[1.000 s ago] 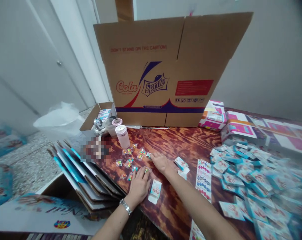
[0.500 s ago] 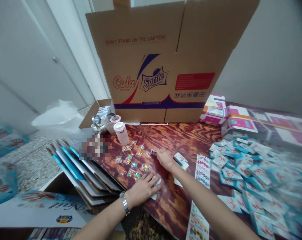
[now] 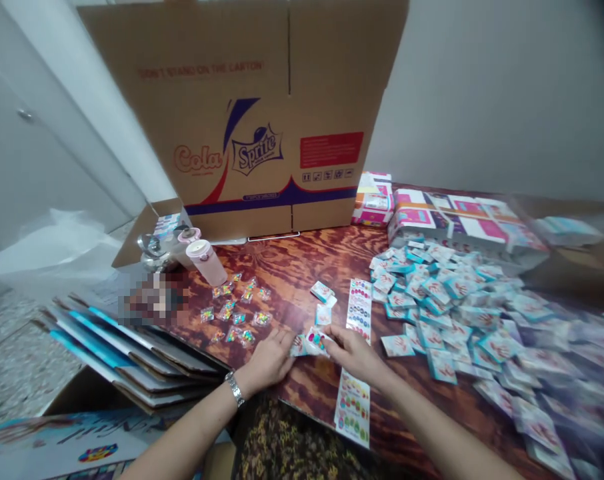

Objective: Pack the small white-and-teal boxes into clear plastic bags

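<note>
My left hand (image 3: 269, 360), with a metal watch at the wrist, rests at the table's near edge. Its fingertips hold a small white and blue box (image 3: 298, 345). My right hand (image 3: 351, 352) pinches a small packet with colourful pieces (image 3: 315, 340) against that box. Beyond the hands lie two more small boxes, one flat (image 3: 323, 315) and one farther back (image 3: 322, 291). Several clear packets of coloured candies (image 3: 227, 309) are scattered left of them. A printed sticker strip (image 3: 359, 310) passes under my right forearm.
A large pile of small boxes (image 3: 447, 293) covers the right side. Behind stand a big cardboard carton (image 3: 262, 187) and wrapped packages (image 3: 447, 217). A pink-lidded cup (image 3: 207, 263) is at the back left. Folded cartons (image 3: 132, 360) lean at the near left.
My right hand has come back from the candy packets toward me, carrying a packet to the box at my left hand. The camera view has turned right.
</note>
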Demonstrator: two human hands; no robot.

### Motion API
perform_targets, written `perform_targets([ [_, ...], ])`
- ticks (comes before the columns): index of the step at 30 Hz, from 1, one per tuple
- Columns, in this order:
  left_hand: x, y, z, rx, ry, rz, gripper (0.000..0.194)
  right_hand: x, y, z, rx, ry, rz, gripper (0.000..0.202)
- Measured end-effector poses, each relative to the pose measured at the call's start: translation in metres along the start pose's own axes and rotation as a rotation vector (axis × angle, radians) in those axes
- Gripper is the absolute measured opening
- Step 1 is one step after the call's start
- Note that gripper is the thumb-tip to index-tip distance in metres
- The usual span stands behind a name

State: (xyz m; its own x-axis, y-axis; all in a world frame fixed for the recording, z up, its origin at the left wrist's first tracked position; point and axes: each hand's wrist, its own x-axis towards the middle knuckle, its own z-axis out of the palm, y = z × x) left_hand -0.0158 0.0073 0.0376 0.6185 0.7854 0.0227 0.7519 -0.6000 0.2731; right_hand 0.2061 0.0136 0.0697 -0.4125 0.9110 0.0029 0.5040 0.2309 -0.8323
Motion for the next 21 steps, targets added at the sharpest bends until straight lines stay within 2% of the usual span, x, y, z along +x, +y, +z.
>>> perform_targets([
  [3,0.0,0.013,0.0,-0.097,0.077,-0.009,0.042,-0.015,0.009,0.001,-0.024,-0.014,0.053,0.018],
  [6,0.001,0.021,-0.003,-0.207,0.153,0.045,0.045,-0.018,0.019,-0.004,-0.006,-0.029,0.087,0.017],
  [11,0.0,0.026,-0.008,-0.184,0.196,0.113,0.051,-0.018,0.033,-0.012,0.102,-0.084,0.14,0.02],
  [18,0.011,0.044,-0.005,-0.032,0.197,0.053,0.048,-0.022,0.011,-0.009,-0.319,0.153,0.087,0.017],
  [21,0.015,0.049,-0.002,-0.009,0.214,0.04,0.048,-0.021,0.008,-0.012,-0.278,0.169,0.104,0.016],
])
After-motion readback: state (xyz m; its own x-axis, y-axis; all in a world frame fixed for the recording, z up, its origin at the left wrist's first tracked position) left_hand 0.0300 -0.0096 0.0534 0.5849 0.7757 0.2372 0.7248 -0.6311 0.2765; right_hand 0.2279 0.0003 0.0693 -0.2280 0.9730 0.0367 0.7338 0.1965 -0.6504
